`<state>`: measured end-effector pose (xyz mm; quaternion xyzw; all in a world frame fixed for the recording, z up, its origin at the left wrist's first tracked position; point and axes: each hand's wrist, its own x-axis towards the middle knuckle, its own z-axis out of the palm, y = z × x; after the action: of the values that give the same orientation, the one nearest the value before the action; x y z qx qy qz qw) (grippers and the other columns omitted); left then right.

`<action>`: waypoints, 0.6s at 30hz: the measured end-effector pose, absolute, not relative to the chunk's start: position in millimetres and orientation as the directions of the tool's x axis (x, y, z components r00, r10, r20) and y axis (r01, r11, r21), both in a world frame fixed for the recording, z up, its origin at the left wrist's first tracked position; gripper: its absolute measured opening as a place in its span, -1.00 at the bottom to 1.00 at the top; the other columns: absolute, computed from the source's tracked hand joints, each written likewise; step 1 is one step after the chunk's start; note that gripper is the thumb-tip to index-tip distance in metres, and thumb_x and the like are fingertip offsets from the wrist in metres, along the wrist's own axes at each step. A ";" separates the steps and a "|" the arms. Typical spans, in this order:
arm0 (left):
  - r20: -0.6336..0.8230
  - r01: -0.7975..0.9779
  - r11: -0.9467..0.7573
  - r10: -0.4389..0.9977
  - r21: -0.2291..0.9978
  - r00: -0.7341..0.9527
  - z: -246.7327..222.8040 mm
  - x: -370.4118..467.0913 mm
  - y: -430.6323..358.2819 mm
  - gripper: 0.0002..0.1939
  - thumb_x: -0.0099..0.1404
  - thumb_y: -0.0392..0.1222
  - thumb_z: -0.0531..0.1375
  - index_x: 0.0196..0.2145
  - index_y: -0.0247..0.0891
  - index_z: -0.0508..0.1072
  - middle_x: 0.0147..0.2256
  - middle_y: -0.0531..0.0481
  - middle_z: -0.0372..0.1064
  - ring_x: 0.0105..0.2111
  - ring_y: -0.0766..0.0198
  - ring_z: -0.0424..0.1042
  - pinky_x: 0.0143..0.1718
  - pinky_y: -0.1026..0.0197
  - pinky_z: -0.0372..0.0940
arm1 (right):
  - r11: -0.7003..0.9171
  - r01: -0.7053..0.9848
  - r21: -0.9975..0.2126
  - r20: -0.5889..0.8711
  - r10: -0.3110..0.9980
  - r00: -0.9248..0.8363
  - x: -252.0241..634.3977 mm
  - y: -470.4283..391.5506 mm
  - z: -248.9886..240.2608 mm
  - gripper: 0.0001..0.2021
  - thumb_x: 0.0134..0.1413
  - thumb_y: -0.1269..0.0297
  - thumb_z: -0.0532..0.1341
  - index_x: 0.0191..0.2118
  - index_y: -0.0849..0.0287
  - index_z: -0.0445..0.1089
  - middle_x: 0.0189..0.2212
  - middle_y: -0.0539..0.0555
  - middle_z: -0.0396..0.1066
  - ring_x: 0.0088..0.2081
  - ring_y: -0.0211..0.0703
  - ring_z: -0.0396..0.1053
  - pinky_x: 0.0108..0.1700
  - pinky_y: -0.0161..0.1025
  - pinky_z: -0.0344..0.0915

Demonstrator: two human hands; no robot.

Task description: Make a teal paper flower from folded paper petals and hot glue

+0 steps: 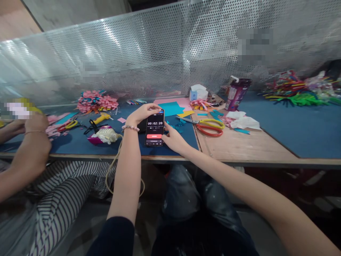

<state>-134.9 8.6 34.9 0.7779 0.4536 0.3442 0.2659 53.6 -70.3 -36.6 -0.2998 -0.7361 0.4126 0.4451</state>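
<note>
Phone [154, 132] is in front of the body, over the near edge of the bench [306, 135], screen lit: 00:02:20, red button below. Can't tell if its bottom edge rests on the bench.

Left hand [142, 113] part-closed, fingertips holding the phone's top edge. Right hand [174, 138] curled on the lower right edge, thumb beside the red button.

Progress, my read: phone is out and gripped, count is up; can't tell whether it's running. Papercraft looks partway: scraps cut, blue sheet [170, 108] and pink sheet [181, 102] still large. Scissors [199, 122] lie unheld, blades parted, to the right of the phone.

Containers: tissue box [193, 94] at the back, white tissue out the top. Purple cup [237, 95] upright with 1 white straw; contents hidden.

Left side: yellow glue gun [101, 118], pink paper bundle [93, 101] behind it.
</note>
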 end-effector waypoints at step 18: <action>0.290 0.641 -0.415 0.910 0.645 0.298 30.1 -135.2 12.6 -0.54 0.22 0.19 0.14 -0.14 -0.20 0.52 -0.10 -0.07 0.48 -0.06 0.05 0.39 -0.05 0.11 0.22 | 0.686 -0.318 -0.654 0.747 0.654 -0.125 127.5 -205.7 8.2 -0.78 0.15 0.47 0.07 -0.32 -0.02 0.37 -0.30 0.01 0.49 -0.25 -0.11 0.43 -0.22 -0.09 0.34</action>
<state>-135.2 12.6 30.1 0.7778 0.4985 0.3205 0.2094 127.5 -205.7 8.2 -0.1292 -0.6498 0.3742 0.6488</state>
